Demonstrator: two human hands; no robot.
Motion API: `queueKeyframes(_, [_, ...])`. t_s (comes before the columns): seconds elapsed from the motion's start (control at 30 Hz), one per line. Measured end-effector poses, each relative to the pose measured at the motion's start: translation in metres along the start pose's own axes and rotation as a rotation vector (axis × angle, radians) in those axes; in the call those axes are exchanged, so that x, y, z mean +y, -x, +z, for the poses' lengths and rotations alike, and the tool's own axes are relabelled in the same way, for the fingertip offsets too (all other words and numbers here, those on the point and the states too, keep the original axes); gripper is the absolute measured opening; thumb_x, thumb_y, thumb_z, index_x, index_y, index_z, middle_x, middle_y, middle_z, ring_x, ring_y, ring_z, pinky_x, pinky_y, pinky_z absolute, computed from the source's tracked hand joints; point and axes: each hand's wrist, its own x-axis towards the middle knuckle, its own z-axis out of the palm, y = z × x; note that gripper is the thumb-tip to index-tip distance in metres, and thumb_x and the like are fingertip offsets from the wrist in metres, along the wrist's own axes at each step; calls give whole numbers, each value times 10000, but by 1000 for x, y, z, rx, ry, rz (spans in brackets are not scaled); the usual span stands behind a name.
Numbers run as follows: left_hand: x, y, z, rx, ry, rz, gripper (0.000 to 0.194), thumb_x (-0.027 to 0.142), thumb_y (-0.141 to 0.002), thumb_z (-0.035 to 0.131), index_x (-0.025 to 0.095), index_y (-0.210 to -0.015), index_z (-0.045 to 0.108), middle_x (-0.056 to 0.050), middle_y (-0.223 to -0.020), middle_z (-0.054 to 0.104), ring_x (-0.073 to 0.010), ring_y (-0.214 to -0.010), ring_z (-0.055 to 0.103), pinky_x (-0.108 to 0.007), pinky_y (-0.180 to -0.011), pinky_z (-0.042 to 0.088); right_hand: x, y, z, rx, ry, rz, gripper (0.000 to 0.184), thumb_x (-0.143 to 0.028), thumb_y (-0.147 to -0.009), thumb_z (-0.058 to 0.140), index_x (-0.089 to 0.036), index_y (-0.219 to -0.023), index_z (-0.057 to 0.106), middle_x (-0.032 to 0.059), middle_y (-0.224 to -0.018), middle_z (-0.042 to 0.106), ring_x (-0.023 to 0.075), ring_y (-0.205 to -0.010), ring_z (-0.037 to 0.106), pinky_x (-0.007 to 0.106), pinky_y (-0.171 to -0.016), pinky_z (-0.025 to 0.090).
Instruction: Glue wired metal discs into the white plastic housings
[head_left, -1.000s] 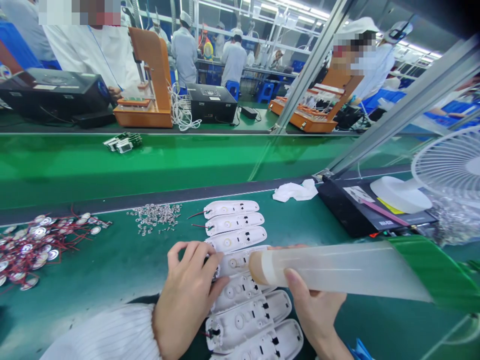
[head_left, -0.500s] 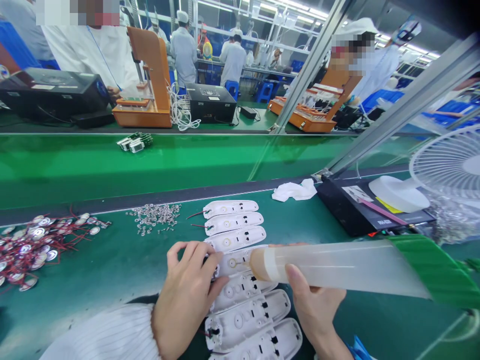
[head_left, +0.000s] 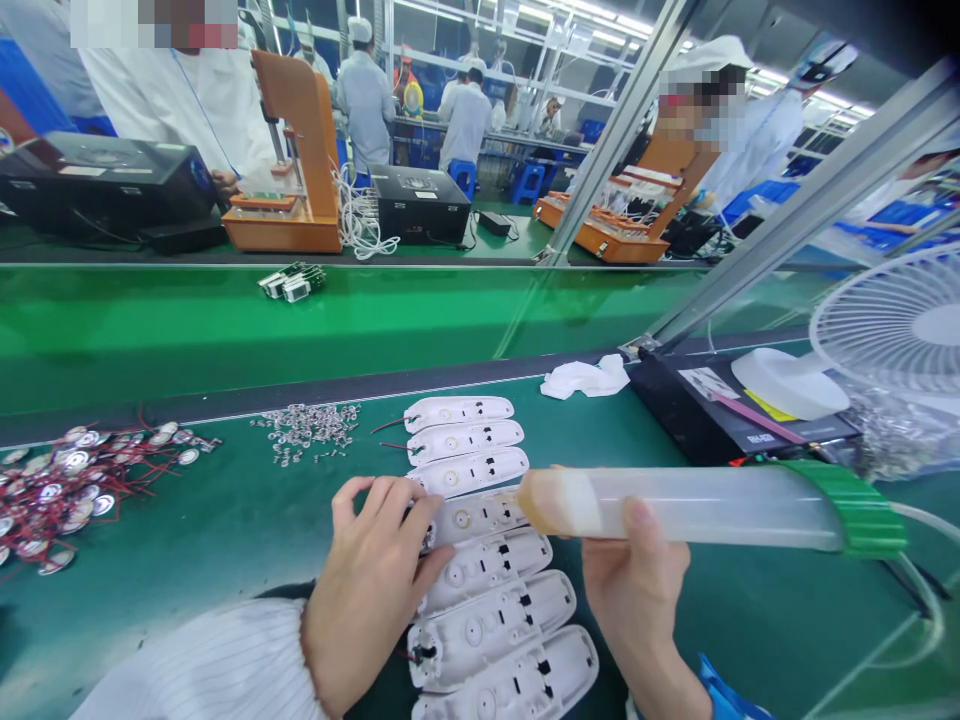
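Several white plastic shells (head_left: 491,628) lie in a column on the green bench, each with a small ring inside. My left hand (head_left: 379,575) grips the left end of one shell (head_left: 480,512) in the middle of the column, fingers bent over it; the fingertips are partly hidden. In my right hand (head_left: 637,580) is a large glue syringe (head_left: 705,508), translucent, with a tan front end and a green cap joined to a hose. It lies nearly level, its front end over the right part of that shell. Its nozzle tip is hard to make out.
At left lies a heap of small metal discs with red wires (head_left: 75,490), beside scattered small metal parts (head_left: 311,430). A white cloth (head_left: 585,378), black box (head_left: 739,410) and fan (head_left: 892,320) stand at right. Beyond runs a green conveyor belt (head_left: 420,320) carrying small parts (head_left: 292,284); co-workers are behind.
The syringe has drawn back to the right, its front end leaving the shell's ring, and turned more level. My left hand stays put. The parts on the belt have shifted right.
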Motion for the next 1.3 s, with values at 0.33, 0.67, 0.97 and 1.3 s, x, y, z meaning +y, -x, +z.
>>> queueKeyframes(0.33, [12,23,-4,49,70,-9,235,360,-918,430,220,-984,607,-37,-903,597,-237,-882,518,-466,-877,262,-9,25,-14,17,-133,20,322,-428,-702,667,-170,-879,591,48,-690,685,234,-644,669,342,-594,557])
queueKeyframes(0.67, [12,24,2,57,27,30,137,226,-880,481,203,-920,611,-25,-844,590,-216,-811,517,-439,-833,299,-13,32,-8,-278,177,-249,329,-384,-790,614,-169,-1036,590,86,-765,696,264,-688,670,368,-549,559])
queueKeyframes(0.97, [13,24,1,52,7,45,119,189,-862,499,203,-921,601,-22,-849,597,-213,-809,521,-427,-823,307,-14,34,-6,-349,319,-308,313,-428,-815,580,-190,-1015,611,82,-810,683,251,-763,647,366,-602,555])
queueKeyframes(1.3, [11,24,-1,12,-5,53,142,154,-807,572,208,-937,592,-18,-858,597,-217,-812,531,-422,-815,307,-11,35,-8,-384,306,-282,331,-443,-820,567,-176,-1011,610,97,-810,678,255,-777,642,379,-600,559])
